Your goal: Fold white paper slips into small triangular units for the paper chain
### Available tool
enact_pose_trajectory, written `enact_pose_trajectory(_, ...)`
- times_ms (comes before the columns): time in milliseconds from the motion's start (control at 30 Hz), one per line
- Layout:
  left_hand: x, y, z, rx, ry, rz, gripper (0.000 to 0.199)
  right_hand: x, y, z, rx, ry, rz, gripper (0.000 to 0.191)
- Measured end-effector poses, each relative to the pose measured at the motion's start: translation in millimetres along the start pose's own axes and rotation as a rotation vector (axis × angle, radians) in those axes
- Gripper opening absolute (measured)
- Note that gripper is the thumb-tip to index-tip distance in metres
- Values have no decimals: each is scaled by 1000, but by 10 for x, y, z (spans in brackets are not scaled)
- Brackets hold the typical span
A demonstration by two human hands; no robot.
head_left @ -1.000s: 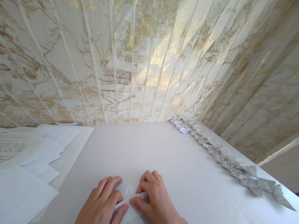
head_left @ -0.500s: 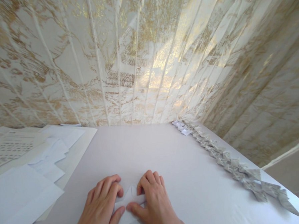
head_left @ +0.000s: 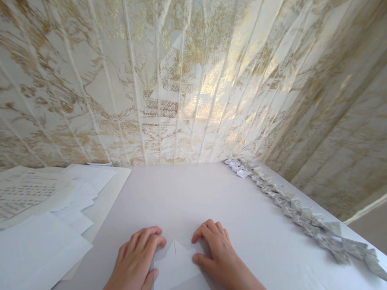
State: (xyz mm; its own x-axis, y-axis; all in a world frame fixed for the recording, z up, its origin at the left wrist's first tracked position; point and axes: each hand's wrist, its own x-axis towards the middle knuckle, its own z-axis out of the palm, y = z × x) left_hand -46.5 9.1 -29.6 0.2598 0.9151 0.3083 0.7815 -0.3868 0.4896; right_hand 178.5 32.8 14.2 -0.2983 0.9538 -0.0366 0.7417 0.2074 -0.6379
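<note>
A folded piece of white paper [head_left: 174,267] lies on the table at the bottom centre, its peak pointing away from me and a short crease line below the tip. My left hand [head_left: 137,259] holds its left side, thumb along the lower edge and fingers curled near the upper edge. To the right, my right hand [head_left: 218,254] has thumb and fingers apart, the thumb tip close to the paper's right corner. Nothing shows between those fingers.
White sheets [head_left: 29,249] and a printed page [head_left: 25,192] overlap at the left. Rows of folded grey paper pieces [head_left: 306,222] run along the right edge, with several white folded pieces [head_left: 237,167] at their far end. A gold-patterned curtain [head_left: 170,96] hangs behind the white table [head_left: 174,196].
The raised flap my thumbs were pressing now lies flat. My right hand has moved right, off the middle of the paper, and its fingers have spread. The view has shifted slightly.
</note>
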Motion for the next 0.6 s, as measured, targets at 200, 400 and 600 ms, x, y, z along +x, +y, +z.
enact_pose_trajectory(200,35,92,33,75,-20,262,75,-28,-28,18,37,5,-16,34)
enact_pose_trajectory(400,109,223,30,93,-65,195,74,-32,-28,101,53,62,-45,32)
enact_pose_trajectory(600,152,236,-53,-185,-154,-9,25,-29,22,120,176,64,-78,30)
